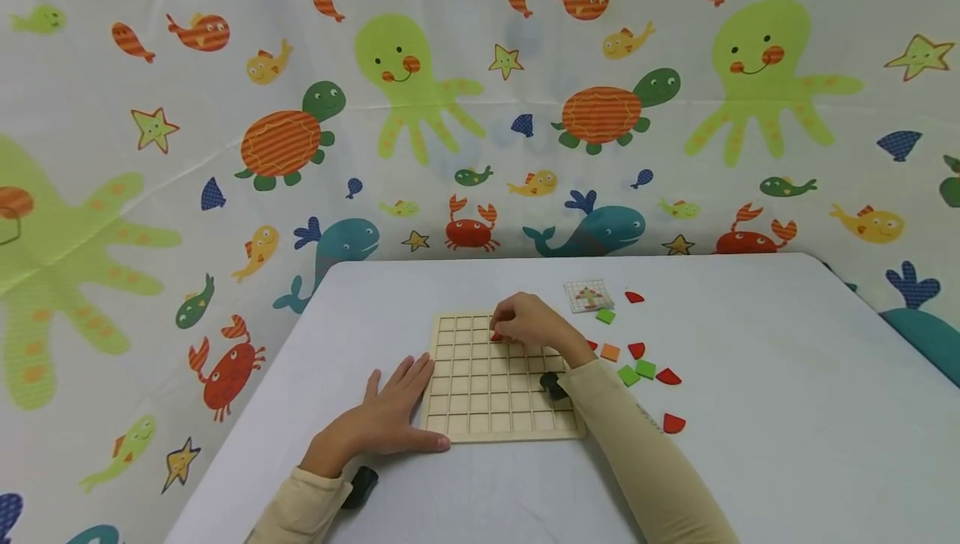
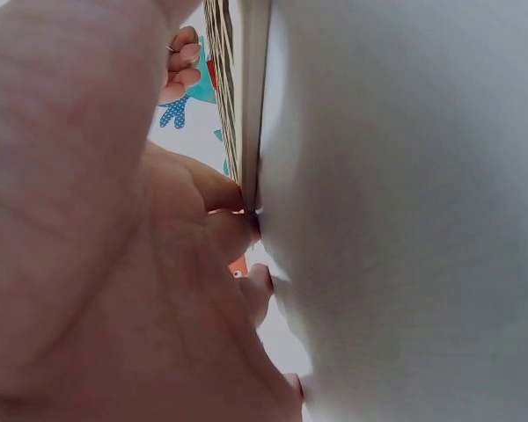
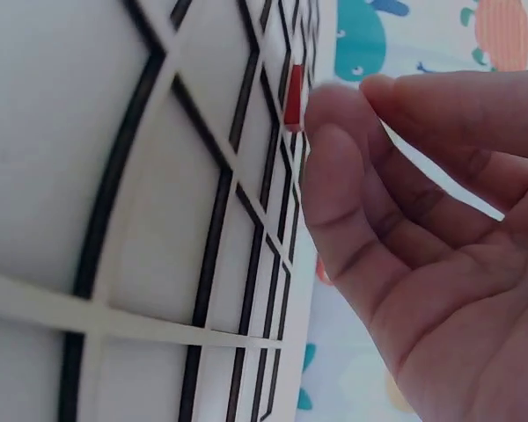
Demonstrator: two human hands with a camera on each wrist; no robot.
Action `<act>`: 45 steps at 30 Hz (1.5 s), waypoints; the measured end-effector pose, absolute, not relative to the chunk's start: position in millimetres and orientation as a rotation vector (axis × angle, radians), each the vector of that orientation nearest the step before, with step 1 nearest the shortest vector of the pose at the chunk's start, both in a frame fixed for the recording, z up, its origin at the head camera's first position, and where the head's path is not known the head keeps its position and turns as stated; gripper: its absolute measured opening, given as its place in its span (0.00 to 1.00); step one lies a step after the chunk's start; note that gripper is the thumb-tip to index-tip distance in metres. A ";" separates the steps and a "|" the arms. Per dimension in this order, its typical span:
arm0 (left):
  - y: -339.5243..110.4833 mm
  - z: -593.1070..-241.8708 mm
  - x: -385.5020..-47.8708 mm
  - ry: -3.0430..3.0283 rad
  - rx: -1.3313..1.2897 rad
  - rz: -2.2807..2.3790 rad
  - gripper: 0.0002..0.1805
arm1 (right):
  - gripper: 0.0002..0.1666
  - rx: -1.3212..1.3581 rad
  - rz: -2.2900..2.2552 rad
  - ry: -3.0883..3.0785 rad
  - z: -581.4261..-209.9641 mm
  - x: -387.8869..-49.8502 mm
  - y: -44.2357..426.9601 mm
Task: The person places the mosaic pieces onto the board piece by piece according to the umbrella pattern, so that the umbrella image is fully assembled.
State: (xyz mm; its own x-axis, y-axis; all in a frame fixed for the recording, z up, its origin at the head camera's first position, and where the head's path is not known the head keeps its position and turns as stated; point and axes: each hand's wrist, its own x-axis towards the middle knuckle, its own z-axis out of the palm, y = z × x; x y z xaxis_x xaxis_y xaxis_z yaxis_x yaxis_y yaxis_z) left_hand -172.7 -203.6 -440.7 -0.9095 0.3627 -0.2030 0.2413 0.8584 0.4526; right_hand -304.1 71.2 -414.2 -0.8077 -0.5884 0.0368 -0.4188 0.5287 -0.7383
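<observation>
A square wooden grid board lies on the white table. My left hand is spread at its left side, thumb along the near edge and fingertips by the left edge. In the left wrist view, the fingers of that hand touch the board's rim. Over the far part of the grid, my right hand pinches a red quarter-circle tile with thumb and fingertips. The right wrist view shows the tile against the grid, at the fingertips of the right hand.
Right of the board lie loose tiles: several red quarter-circles, green squares and an orange square. A pattern card lies farther back with a green tile by its corner. A sea-animal cloth hangs behind the table.
</observation>
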 end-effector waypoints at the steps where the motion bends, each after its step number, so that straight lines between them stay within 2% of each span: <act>1: -203.6 -440.7 -173.0 2.752 0.460 0.614 0.71 | 0.10 -0.850 -1.153 2.536 -413.9 -304.1 71.5; 16: -203.8 -441.2 -177.0 2.749 0.474 0.614 0.72 | 0.17 -0.865 -1.186 2.505 -406.1 -306.7 83.2; 22: -202.4 -440.6 -180.1 2.759 0.490 0.606 0.72 | 0.20 -0.831 -1.230 2.552 -390.9 -306.3 108.1; 30: -202.2 -438.1 -178.0 2.762 0.453 0.634 0.71 | 0.39 -0.626 -1.208 2.718 -367.5 -304.4 154.5; 36: -209.5 -436.7 -174.6 2.759 0.441 0.628 0.72 | 0.50 -0.482 -1.177 2.744 -366.5 -299.8 180.4; 41: -208.1 -438.2 -175.4 2.746 0.457 0.629 0.71 | 0.53 -0.383 -1.154 2.781 -371.0 -300.3 207.4; 45: -204.9 -438.1 -175.3 2.735 0.459 0.626 0.71 | 0.51 -0.279 -1.179 2.788 -376.7 -303.9 226.8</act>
State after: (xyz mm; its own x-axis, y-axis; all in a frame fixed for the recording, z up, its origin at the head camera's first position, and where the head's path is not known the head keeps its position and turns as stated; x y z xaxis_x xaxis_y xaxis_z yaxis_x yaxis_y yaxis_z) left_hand -175.3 -204.9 -438.1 -0.9048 0.3685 -0.2133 0.2391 0.8542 0.4617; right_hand -303.9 226.8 -376.7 -0.9780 -0.2074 -0.0217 -0.1289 0.6829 -0.7191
